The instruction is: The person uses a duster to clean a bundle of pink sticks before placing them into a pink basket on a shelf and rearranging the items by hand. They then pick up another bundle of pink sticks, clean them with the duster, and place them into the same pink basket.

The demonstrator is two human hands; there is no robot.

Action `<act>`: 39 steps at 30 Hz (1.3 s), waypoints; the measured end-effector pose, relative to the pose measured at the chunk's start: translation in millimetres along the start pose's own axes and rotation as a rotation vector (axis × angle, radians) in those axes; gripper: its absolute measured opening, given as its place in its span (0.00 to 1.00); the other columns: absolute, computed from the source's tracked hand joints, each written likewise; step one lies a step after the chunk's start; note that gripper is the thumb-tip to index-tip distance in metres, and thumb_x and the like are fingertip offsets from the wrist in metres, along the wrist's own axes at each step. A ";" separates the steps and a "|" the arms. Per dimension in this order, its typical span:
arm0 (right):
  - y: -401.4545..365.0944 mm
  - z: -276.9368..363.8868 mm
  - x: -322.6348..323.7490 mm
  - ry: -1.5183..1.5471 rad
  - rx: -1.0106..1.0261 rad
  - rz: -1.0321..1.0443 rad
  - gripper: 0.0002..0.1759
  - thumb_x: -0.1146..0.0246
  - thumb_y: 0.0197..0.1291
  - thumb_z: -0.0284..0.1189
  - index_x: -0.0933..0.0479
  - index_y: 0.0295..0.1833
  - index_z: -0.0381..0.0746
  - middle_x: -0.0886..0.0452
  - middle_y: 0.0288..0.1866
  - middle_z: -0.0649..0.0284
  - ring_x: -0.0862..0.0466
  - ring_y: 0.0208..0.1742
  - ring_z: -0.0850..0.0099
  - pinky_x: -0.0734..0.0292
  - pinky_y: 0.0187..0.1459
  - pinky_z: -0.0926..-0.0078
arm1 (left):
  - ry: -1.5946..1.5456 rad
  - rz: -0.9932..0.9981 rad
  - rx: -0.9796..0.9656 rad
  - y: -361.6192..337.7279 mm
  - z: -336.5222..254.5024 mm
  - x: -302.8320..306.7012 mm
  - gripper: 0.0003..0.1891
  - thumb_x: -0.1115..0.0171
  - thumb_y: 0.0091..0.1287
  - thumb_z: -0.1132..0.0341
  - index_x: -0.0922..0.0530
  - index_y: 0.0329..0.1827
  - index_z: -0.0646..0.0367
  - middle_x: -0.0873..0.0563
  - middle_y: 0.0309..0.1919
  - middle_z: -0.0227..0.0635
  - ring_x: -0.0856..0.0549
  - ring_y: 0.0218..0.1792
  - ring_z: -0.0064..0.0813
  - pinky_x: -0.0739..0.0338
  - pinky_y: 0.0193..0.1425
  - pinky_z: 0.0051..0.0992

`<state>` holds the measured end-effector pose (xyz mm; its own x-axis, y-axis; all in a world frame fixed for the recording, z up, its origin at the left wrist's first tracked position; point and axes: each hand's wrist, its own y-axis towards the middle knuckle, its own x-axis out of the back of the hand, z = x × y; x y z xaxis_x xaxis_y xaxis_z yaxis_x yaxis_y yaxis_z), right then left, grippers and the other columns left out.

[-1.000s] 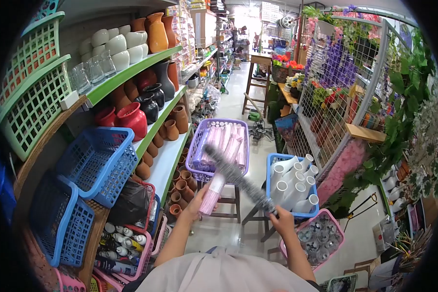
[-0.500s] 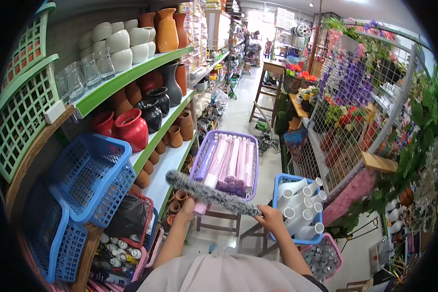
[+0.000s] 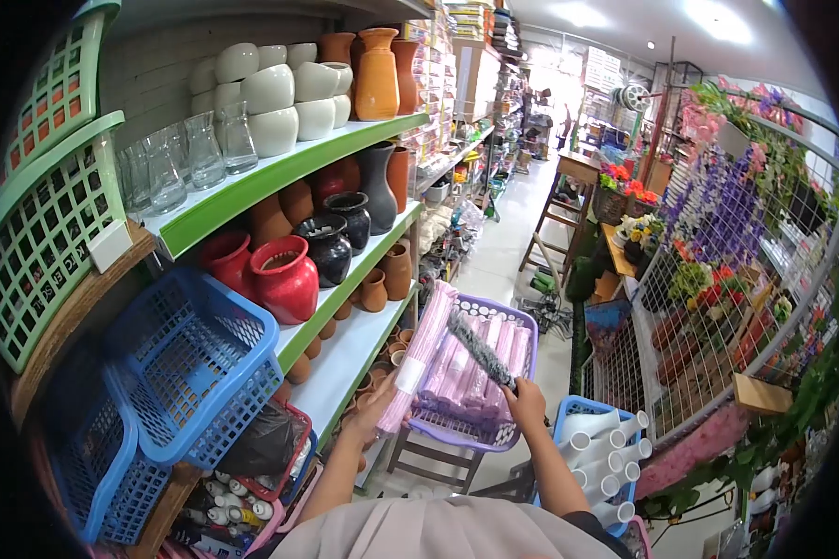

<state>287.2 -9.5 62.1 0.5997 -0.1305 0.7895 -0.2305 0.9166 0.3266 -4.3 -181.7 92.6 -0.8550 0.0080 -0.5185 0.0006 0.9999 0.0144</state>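
My left hand (image 3: 370, 415) is closed round the lower end of a long pink bundle in clear wrap with a white band (image 3: 408, 376), held tilted at the basket's left side. My right hand (image 3: 526, 406) grips the handle end of a grey fluffy duster (image 3: 481, 350), which points away from me over the basket. Below both hands, the purple plastic basket (image 3: 531, 347) holds several more wrapped pink bundles (image 3: 475, 382). It rests on a dark stool (image 3: 426, 466).
On the left, a green-edged shelf (image 3: 280, 177) carries white bowls, glass vases and clay pots. Blue baskets (image 3: 196, 359) sit below it. A blue crate of white vases (image 3: 604, 456) stands at my right, near a wire rack (image 3: 718, 307) with artificial flowers. An aisle runs ahead.
The duster has swung from lying crosswise to pointing forward over the basket. My left hand has raised the pink bundle out to the basket's left side. The view has turned left.
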 end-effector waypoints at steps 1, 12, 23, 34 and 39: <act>2.7 -7.4 -11.3 -0.164 0.060 0.034 0.18 0.33 0.56 0.44 0.21 0.38 0.40 0.19 0.39 0.52 0.20 0.45 0.53 0.28 0.42 0.55 | 0.014 0.005 -0.025 1.5 0.8 4.0 0.33 0.49 0.74 0.51 0.49 0.78 0.49 0.20 0.44 0.42 0.17 0.32 0.26 0.19 0.36 0.25; 72.0 66.0 51.3 1.012 0.227 0.218 0.41 0.32 0.59 0.33 0.45 0.74 0.43 0.29 0.64 0.53 0.21 0.51 0.69 0.20 0.42 0.74 | 0.125 0.212 0.129 9.2 -11.0 -2.4 0.47 0.31 0.59 0.65 0.51 0.78 0.53 0.21 0.49 0.45 0.16 0.40 0.34 0.19 0.43 0.32; 50.0 92.2 114.0 1.100 0.258 0.244 0.10 0.35 0.60 0.28 0.25 0.47 0.40 0.22 0.34 0.69 0.27 0.26 0.86 0.35 0.20 0.88 | 0.132 0.462 0.263 -24.7 -26.3 -20.1 0.48 0.29 0.59 0.65 0.50 0.78 0.55 0.24 0.54 0.42 0.20 0.50 0.31 0.20 0.47 0.31; -42.3 133.5 103.2 1.032 0.125 0.217 0.08 0.33 0.61 0.29 0.25 0.36 0.40 0.27 0.25 0.75 0.31 0.23 0.89 0.41 0.22 0.87 | 1.201 0.140 -0.070 -90.3 -39.0 -105.9 0.42 0.25 0.54 0.51 0.34 0.70 0.58 0.19 0.55 0.45 0.18 0.52 0.38 0.24 0.56 0.37; -96.0 141.3 85.2 1.042 0.277 0.226 0.13 0.34 0.60 0.27 0.22 0.50 0.39 0.31 0.27 0.76 0.30 0.29 0.87 0.36 0.29 0.87 | 1.398 -0.193 -0.158 -139.6 1.6 -116.9 0.31 0.29 0.54 0.53 0.27 0.60 0.55 0.14 0.41 0.49 0.15 0.43 0.49 0.21 0.47 0.40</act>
<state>252.1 -161.9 171.5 0.8446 0.5317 0.0632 -0.5022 0.7455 0.4382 96.4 -322.2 149.8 -0.6359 -0.2376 0.7343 -0.1510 0.9714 0.1835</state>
